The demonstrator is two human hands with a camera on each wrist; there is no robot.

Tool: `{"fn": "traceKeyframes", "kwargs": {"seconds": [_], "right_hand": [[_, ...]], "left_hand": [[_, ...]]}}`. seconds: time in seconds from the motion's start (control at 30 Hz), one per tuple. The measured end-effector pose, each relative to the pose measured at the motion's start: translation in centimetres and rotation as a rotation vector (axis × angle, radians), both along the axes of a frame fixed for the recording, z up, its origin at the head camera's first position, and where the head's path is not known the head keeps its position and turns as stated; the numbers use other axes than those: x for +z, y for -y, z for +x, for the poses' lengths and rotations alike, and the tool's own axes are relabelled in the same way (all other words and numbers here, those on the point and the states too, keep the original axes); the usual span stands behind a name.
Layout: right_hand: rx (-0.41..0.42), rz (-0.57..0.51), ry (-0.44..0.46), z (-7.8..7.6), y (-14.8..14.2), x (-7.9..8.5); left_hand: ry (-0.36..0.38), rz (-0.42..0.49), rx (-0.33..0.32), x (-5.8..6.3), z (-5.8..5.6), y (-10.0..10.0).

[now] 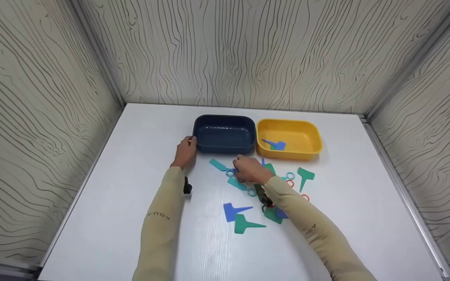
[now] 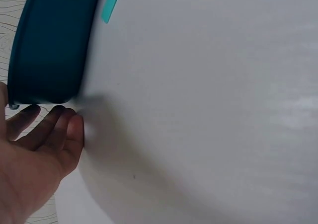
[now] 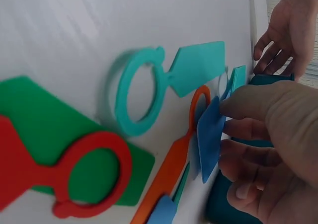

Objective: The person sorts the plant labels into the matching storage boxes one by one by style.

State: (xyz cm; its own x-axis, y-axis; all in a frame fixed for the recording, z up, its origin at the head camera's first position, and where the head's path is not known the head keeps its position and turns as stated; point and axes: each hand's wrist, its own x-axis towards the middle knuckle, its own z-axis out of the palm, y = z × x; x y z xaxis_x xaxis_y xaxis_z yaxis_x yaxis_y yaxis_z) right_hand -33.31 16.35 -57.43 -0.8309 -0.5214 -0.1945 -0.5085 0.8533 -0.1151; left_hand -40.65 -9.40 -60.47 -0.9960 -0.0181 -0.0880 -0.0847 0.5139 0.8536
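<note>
My left hand (image 1: pixel 186 150) is at the left end of the dark blue tray (image 1: pixel 225 150), its fingers loosely extended beside the end wall and its thumb near the rim. In the left wrist view the fingers (image 2: pixel 54 132) lie just under that end. Over the loose pieces, my right hand (image 1: pixel 250 168) pinches a blue T-shaped plant label (image 3: pixel 211 137) at its broad head, thumb at the top edge. Next to it are an orange ring tag (image 3: pixel 174 167) and a teal ring tag (image 3: pixel 198 67). Part of the label is hidden behind the fingers.
A yellow tray (image 1: pixel 293 155) stands right of the blue one, with a blue label (image 1: pixel 279 145) and a bit of green inside. Green labels (image 1: pixel 244 224), a blue label (image 1: pixel 231 212) and several ring tags are spread on the white table (image 1: pixel 111 203). Patterned panels (image 1: pixel 225 50) enclose it.
</note>
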Motion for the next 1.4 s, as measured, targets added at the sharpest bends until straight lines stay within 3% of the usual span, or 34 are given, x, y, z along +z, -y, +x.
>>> {"fn": "traceKeyframes", "kwargs": {"seconds": [0.2,0.53,0.83,1.2,1.4], "right_hand": [[-0.03,0.018,-0.053,0.1,-1.0,0.5],[-0.004,0.108,-0.24,-0.1,-2.9,2.2],[-0.136,0.047,-0.109,-1.0,-4.9,4.7],[-0.162,0.007,-0.157,-1.7,-6.8,6.9],[-0.2,-0.001,-0.112,-3.0,-8.8,7.8]], "left_hand": [[0.004,-0.002,-0.009,-0.2,-0.1,0.0],[-0.014,-0.012,-0.011,0.2,0.1,-0.1],[-0.023,-0.001,-0.003,0.1,0.1,0.1],[-0.023,0.015,0.002,0.1,0.1,0.1],[-0.016,0.003,0.005,0.3,0.2,-0.1]]}}
